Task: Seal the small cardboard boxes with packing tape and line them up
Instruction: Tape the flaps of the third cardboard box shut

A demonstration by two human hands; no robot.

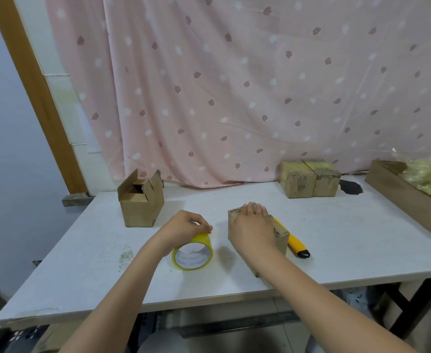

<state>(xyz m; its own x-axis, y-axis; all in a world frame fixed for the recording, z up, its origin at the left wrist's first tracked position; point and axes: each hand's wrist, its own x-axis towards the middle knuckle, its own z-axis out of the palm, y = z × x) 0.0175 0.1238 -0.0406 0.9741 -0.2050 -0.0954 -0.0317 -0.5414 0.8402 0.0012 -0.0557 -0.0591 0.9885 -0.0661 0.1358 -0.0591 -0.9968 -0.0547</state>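
Note:
A small cardboard box [282, 242] lies in the middle of the white table [82, 250]. My right hand [254, 226] presses flat on its closed top, fingers straight. To its left, a yellow tape roll [192, 253] stands on its edge, and my left hand [186, 228] grips its top with curled fingers. An open box [140, 202] with raised flaps stands at the back left. Two taped boxes [311, 182] sit side by side at the back right.
A yellow utility knife [294, 244] lies just right of the box under my hand. A long cardboard tray [407, 197] with crumpled clear plastic runs along the right edge. A pink patterned curtain [234, 85] hangs behind the table. A dark stain [350, 187] marks the back right.

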